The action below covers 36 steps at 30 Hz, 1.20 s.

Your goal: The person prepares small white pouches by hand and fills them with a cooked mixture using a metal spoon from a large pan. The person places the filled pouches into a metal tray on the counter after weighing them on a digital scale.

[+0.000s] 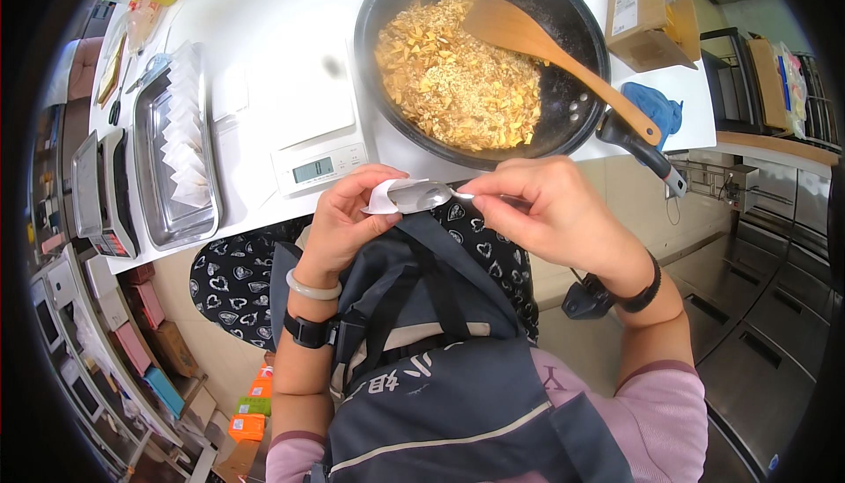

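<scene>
At the table's front edge, my left hand (pixel 343 222) pinches a small white pouch (pixel 379 199) between thumb and fingers. My right hand (pixel 556 212) grips the thin handle of a metal spoon (pixel 424 195). The spoon's bowl lies at the mouth of the pouch; whether anything is in the bowl I cannot tell. Just beyond my hands stands a large black wok (pixel 563 122) with a yellow-brown mix of grains and flakes (pixel 466 78) in it. A wooden spatula (pixel 515 27) rests in the mix, its handle lying across the wok's rim.
A white kitchen scale (pixel 321 166) sits left of the wok. Farther left, a metal tray (pixel 158 206) holds a row of white pouches (pixel 185 131), beside another scale (pixel 101 188). A cardboard box (pixel 651 21) and a blue cloth (pixel 653 106) lie right of the wok, whose handle (pixel 642 150) overhangs the edge.
</scene>
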Each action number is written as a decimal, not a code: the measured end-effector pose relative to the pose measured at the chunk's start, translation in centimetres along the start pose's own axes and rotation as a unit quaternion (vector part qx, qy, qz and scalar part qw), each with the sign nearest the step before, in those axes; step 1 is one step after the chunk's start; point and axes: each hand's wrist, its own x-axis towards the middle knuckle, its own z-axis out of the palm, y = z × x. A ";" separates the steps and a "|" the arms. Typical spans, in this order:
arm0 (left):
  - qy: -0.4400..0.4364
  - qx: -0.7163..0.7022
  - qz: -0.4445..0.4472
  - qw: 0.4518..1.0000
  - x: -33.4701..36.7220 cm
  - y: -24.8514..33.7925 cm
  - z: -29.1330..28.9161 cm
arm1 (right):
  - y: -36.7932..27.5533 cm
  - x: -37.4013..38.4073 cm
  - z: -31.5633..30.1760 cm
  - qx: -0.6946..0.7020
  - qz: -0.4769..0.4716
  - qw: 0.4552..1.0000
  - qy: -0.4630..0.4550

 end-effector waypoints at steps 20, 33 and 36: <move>-0.001 0.058 -0.010 0.998 -0.2 0.1 -1.0 | 4.0 0.6 -0.5 0.430 0.258 0.860 -0.098; 0.190 0.127 0.038 0.973 2.6 1.3 -4.5 | 9.0 1.5 -0.6 -0.125 0.049 0.958 0.252; 0.242 0.222 0.112 0.938 4.2 0.5 -6.9 | 9.4 1.4 -0.1 -0.105 0.099 0.951 0.275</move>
